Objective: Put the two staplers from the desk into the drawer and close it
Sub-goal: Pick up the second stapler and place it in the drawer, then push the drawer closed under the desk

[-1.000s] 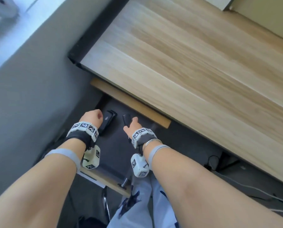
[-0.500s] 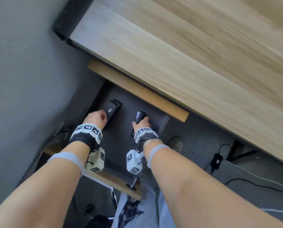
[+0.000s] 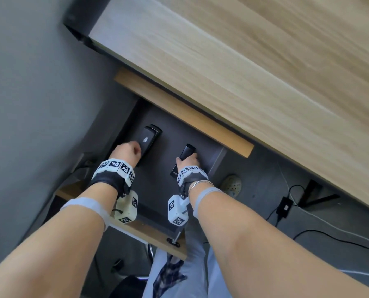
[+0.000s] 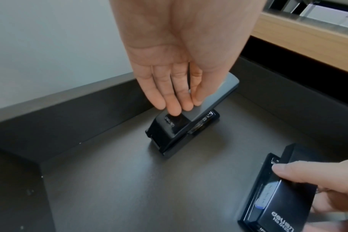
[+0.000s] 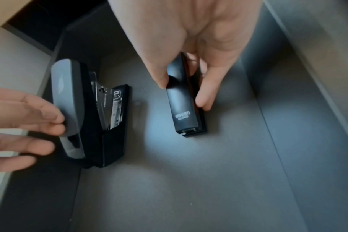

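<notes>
The dark grey drawer (image 3: 155, 188) is pulled out below the wooden desk (image 3: 243, 65). A grey-topped black stapler (image 3: 148, 137) (image 4: 191, 124) (image 5: 69, 100) lies on the drawer floor at the left. My left hand (image 3: 127, 150) (image 4: 179, 106) rests straight fingers on its top. A slim black stapler (image 3: 186, 152) (image 5: 184, 108) (image 4: 276, 197) lies to the right, also on the floor. My right hand (image 3: 189, 161) (image 5: 183, 94) pinches its sides between thumb and fingers.
The drawer's wooden front with a metal knob (image 3: 172, 241) is nearest me, above my legs. A grey wall (image 3: 29, 104) runs close along the left. A power adapter (image 3: 284, 207) and cables lie on the floor to the right.
Both hands have moved the staplers deeper into the drawer, towards the desk. The head view has swung so that more of the drawer shows.
</notes>
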